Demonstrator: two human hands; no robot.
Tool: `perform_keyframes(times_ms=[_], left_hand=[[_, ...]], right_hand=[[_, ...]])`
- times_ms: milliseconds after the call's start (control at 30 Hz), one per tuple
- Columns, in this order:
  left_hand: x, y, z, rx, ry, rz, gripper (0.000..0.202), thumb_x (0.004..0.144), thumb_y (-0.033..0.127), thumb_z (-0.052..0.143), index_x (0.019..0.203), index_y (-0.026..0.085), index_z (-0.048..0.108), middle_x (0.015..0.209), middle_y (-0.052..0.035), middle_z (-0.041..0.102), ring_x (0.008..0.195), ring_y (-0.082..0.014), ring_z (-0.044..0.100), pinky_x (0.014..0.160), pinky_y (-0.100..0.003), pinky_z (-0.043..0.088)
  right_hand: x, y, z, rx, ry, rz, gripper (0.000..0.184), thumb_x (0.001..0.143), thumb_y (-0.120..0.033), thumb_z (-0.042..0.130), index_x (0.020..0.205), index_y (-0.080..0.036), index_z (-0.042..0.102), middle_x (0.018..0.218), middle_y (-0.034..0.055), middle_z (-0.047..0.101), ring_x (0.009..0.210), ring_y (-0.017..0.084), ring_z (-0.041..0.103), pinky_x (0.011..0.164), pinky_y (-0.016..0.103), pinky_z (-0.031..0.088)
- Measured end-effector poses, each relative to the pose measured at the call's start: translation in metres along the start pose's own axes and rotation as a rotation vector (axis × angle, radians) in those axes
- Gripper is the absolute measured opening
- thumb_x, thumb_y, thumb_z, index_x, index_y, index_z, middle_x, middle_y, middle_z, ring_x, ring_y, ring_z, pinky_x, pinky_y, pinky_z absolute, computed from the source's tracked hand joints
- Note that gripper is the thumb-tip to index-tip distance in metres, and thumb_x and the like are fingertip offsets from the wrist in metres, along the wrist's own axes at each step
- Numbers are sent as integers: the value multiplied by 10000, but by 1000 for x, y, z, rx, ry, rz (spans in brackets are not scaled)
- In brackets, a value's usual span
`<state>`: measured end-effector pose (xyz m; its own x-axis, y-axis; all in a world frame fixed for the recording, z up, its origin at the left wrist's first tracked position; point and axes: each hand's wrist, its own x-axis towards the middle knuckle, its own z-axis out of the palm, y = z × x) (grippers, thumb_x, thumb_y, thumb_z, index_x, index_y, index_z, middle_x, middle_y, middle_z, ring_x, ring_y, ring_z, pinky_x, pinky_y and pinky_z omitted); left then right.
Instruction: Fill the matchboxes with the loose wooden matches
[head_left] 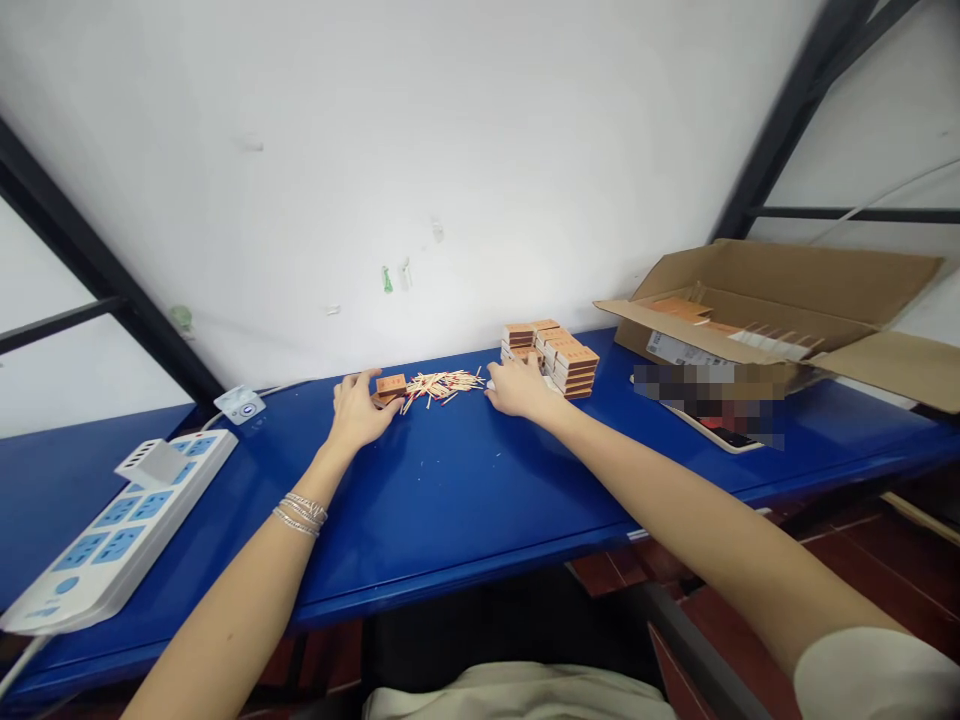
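Observation:
A small pile of orange-brown matchboxes (391, 385) sits at the left end of the loose matches. My left hand (357, 408) curls around these boxes, index finger at the far side and thumb at the near side. Red-tipped matches (444, 386) lie scattered between my two hands. On the right, my right hand (519, 386) reaches into the front of a stack of matchboxes (571, 366), its fingers bent over a box there. The fingertips are partly hidden, and a bit of white shows beside the thumb.
The blue table (450, 500) meets a white wall. At left lie a white power strip (142, 520) and a small card-like item (240, 404). An open cardboard box (757, 300) stands at right, with a blurred-out flat object (712, 400) before it.

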<state>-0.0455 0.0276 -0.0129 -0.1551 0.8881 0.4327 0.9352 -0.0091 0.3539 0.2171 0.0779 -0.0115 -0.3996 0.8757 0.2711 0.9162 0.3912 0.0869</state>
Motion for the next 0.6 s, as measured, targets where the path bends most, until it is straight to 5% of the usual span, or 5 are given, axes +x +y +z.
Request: perform_keyframes(times_ms=[333, 600], left_hand=[[5, -9, 11, -150, 8, 138, 569, 790, 457, 642, 1271, 160, 585, 1248, -137, 605, 1174, -282, 561, 1036, -407, 420], [11, -16, 15, -202, 32, 62, 393, 801, 371, 642, 1138, 170, 667, 1141, -111, 674, 1002, -248, 649, 912, -374, 508]], right_hand=[[3, 11, -11, 144, -59, -16, 440, 824, -164, 506, 1256, -129, 583, 1209, 199, 648, 1145, 352, 573, 984, 522, 289], [6, 27, -12, 247, -148, -83, 556, 776, -132, 551, 1330, -184, 550, 1269, 117, 645, 1215, 308, 546, 1061, 470, 265]])
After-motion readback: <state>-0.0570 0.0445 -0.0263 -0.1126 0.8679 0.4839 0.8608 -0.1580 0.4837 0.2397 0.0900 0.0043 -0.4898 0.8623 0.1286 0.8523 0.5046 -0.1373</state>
